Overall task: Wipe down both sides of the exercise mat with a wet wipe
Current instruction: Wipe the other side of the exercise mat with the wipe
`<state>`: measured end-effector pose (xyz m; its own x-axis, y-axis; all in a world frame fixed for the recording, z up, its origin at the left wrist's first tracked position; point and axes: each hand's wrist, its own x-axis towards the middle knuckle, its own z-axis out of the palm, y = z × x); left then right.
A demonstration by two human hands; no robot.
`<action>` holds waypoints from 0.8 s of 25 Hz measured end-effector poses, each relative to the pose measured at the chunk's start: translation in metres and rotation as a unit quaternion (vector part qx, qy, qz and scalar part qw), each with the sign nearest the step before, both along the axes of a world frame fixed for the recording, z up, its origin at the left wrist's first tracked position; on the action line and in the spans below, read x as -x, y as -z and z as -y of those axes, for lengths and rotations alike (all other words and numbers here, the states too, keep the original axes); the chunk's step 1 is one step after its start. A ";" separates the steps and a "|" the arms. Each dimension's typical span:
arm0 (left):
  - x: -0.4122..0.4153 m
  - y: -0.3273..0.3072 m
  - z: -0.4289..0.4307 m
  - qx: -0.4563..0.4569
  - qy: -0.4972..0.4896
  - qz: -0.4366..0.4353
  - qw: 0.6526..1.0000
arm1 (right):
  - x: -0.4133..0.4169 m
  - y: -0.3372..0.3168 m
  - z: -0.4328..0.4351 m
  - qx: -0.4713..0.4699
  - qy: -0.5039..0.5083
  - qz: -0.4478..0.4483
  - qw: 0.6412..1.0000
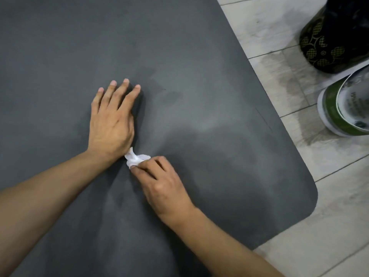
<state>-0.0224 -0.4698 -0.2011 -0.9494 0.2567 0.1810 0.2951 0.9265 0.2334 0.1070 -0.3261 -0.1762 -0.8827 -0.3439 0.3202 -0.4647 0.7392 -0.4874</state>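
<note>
Right hand [163,182]: lower centre of the frame, fingers curled, thumb and fingertips pinching a crumpled white wet wipe [135,159]. The wipe is bunched into a small wad and sits on the mat surface, touching or just beside the wrist of the other hand; which of the two cannot be told.

Left hand [111,120]: centre of the frame, palm down, fingers straight and spread, pressing flat on the exercise mat [60,47]. It holds nothing and appears to steady the mat.

The mat is dark grey and lies flat, filling the left and centre of the frame. Its rounded corner is at lower right. Faint darker patches right of centre look like damp traces.

Step in hand, as judged: wiping the upward face, near this corner. No sign shows that the underside has been treated.

Next move calls for: strokes of the wipe across the uncovered area toward the right edge, with the bracing hand relocated as needed. The wad may need opening out for wider contact.

Outside the mat, on the tiled floor [329,206], a dark patterned vase [335,37] stands at upper right, and a green-and-white container [339,116] below it.
</note>
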 end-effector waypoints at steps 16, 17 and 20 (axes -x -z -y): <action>0.041 0.004 0.016 0.018 -0.026 0.029 0.999 | 0.074 0.005 -0.023 -0.021 -0.046 -0.017 0.999; 0.040 0.005 0.016 0.018 -0.029 0.029 0.999 | 0.091 0.006 -0.046 -0.043 -0.043 -0.024 0.998; 0.040 0.005 0.015 0.018 -0.032 0.026 0.999 | 0.145 0.006 -0.141 -0.116 0.184 -0.030 0.976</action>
